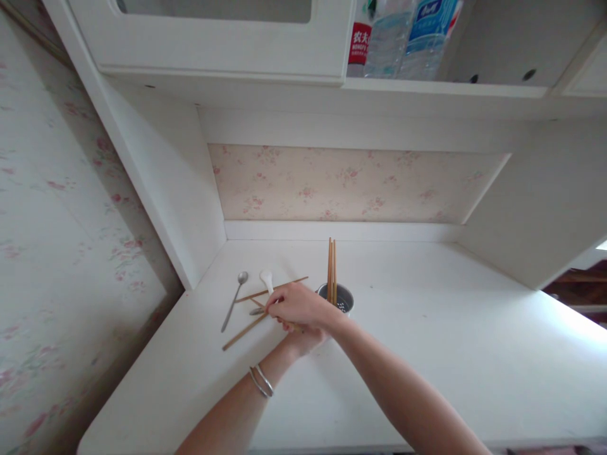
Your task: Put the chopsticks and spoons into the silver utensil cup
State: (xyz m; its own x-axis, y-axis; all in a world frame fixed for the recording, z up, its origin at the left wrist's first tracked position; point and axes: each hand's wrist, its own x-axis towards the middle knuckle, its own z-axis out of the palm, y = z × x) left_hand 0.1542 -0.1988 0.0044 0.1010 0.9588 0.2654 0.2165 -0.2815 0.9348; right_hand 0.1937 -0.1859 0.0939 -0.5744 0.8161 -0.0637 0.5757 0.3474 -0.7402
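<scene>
My right hand (298, 304) reaches across to the left and pinches at the utensils lying on the white counter (427, 354), its fingertips on a chopstick or white spoon handle. My left hand (303, 341) lies under it, mostly hidden, with bangles on the wrist (262, 381). Loose wooden chopsticks (244, 332) lie on the counter beside a metal spoon (234, 301) and a white spoon (267, 280). A grey perforated holder (342, 298) stands just right of my hands with two chopsticks (331, 268) upright in it.
The counter sits in a white alcove with a floral back panel (351, 183). A side wall (165, 189) closes the left. Above, a shelf holds water bottles (408, 38) next to a cupboard door (213, 38).
</scene>
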